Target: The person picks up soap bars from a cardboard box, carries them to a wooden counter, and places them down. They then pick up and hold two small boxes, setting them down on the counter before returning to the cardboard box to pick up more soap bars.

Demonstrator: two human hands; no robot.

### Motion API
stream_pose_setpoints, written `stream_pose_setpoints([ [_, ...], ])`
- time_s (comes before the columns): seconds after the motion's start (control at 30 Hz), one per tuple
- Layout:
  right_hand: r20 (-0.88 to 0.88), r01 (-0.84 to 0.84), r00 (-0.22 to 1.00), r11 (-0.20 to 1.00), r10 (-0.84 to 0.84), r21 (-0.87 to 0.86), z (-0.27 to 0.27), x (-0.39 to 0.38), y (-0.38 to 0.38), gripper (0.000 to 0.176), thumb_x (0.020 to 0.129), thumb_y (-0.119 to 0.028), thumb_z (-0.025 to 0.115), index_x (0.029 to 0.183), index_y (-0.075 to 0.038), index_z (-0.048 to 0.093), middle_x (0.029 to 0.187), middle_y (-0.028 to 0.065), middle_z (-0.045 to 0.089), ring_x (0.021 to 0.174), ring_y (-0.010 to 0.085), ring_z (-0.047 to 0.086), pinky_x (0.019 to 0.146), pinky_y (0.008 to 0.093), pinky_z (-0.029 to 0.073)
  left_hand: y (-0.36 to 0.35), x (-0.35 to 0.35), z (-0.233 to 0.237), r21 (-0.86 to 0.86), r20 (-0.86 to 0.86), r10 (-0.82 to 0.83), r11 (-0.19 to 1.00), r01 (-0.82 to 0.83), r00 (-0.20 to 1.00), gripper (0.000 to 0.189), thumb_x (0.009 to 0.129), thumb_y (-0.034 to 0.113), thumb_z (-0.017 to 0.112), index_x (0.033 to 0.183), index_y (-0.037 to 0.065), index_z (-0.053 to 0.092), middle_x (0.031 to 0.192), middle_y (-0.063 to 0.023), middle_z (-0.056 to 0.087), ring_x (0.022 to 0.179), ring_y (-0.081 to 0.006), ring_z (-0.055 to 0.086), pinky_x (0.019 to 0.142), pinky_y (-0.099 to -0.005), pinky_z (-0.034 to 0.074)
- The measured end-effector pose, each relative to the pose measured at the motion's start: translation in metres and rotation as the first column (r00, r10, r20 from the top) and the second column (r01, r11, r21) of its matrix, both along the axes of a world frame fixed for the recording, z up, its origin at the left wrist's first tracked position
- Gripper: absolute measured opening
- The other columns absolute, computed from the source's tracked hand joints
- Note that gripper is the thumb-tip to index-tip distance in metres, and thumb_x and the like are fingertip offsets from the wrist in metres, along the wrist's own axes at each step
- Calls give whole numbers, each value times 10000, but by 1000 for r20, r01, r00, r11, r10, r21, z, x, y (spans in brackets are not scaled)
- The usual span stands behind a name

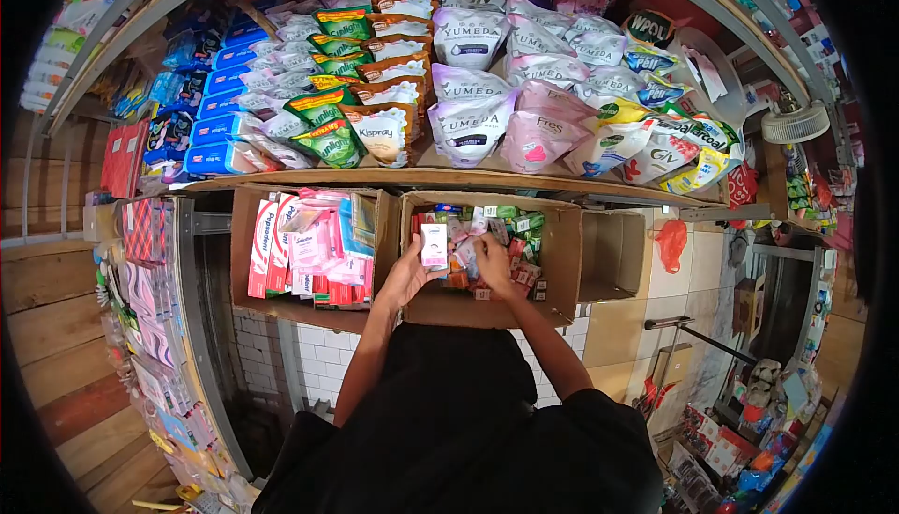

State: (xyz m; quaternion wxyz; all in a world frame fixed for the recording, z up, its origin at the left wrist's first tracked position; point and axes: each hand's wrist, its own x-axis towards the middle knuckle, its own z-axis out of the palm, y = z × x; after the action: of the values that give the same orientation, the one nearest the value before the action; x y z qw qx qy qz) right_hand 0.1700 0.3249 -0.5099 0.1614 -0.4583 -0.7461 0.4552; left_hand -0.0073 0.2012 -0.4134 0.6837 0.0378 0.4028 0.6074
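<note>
White card with a pink lower end makes up the small box (434, 246), upright and narrow, which the left hand (405, 275) holds clamped between thumb and fingers over the left side of the middle carton (487, 312). Its face carries small print, too fine to read. At 3 o'clock from it, the right hand (493, 264) reaches into the same carton with its fingers bent down among the small packs (526, 224); whether they grip one, I cannot tell. That hand hides some of the packs, which lie loosely jumbled in green, red, orange and white, hard-edged and mostly box-shaped.

Brown corrugated walls surround them. At 9 o'clock, just beside, the left carton (358, 315) holds long red-and-white Pepsodent boxes (263, 250) standing on end, with glossy pink packets (316, 242) to their right. At 3 o'clock, past the middle carton, is another cardboard box (610, 257).

From 11 to 1 o'clock, above the cartons, a wooden shelf (449, 179) bears rows of plump, crinkled plastic pouches: brown-and-white Kispray (379, 135), green Sunlight (330, 139), pale lilac Yumeda (471, 130). Blue packs (213, 158) with flatter faces line its left part. Towards 6 o'clock, white tiles (323, 357) show beyond the black clothing (459, 420).
</note>
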Motion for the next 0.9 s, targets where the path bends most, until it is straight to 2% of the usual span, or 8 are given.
stream_pose_setpoints([
  [0.17,208,78,974,996,-87,53,-96,23,35,477,851,-195,654,1250,0,479,1222,282,557,1142,446,538,961,455,453,-8,-7,10,47,31,-42,998,41,999,738,976,632,285,1460,77,337,1414,-158,482,1296,-310,483,1045,-483,406],
  [0.2,263,58,963,998,-52,-15,-107,26,40,698,817,-224,689,1382,-5,344,1341,305,459,1242,460,462,1040,430,410,-10,-8,9,57,57,-30,998,27,998,745,973,635,286,1465,78,332,1424,-158,473,1298,-308,482,1041,-479,409],
  [0.33,306,92,952,973,-23,-214,-126,30,48,797,780,-210,714,1413,19,286,1400,288,399,1301,409,424,1070,408,387,-14,-10,1,90,135,0,996,-12,991,768,966,646,290,1485,80,310,1457,-157,440,1305,-305,473,1028,-470,414],
  [0.53,281,-9,957,972,77,-235,-84,23,26,669,786,-170,685,1364,-24,383,1411,284,400,1322,406,402,1092,404,359,-13,-13,-9,130,213,-2,991,-26,977,749,970,639,289,1483,92,300,1473,-154,424,1321,-319,451,1027,-477,392],
  [0.63,137,-92,988,990,77,106,-122,29,4,580,755,-123,669,1287,-33,456,1342,258,448,1245,436,446,1044,461,404,-10,-14,-7,129,240,-3,991,-29,971,737,974,632,287,1479,97,300,1476,-153,421,1330,-327,440,1034,-489,369],
  [0.73,153,-124,980,992,128,-36,-96,15,-10,468,755,-102,641,1200,-45,508,1261,263,508,1127,462,522,964,491,454,-10,-14,-8,129,243,-3,991,-29,970,740,974,633,286,1484,97,294,1481,-154,415,1335,-333,433,1039,-497,356],
  [0.83,167,-157,975,986,146,54,-81,-2,-32,345,796,-139,613,1115,-37,532,1223,274,537,1029,483,566,896,511,483,-12,-13,-10,129,249,2,991,-35,968,737,975,629,290,1487,100,290,1482,-154,414,1336,-339,432,1034,-496,363],
  [0.9,263,-270,914,948,308,-171,-76,-12,-37,400,829,-228,590,1178,-42,522,1237,280,538,1043,476,580,919,523,476,-12,-13,-10,134,250,-3,990,-32,968,749,970,635,294,1492,99,288,1483,-158,411,1325,-339,443,1033,-492,376],
])
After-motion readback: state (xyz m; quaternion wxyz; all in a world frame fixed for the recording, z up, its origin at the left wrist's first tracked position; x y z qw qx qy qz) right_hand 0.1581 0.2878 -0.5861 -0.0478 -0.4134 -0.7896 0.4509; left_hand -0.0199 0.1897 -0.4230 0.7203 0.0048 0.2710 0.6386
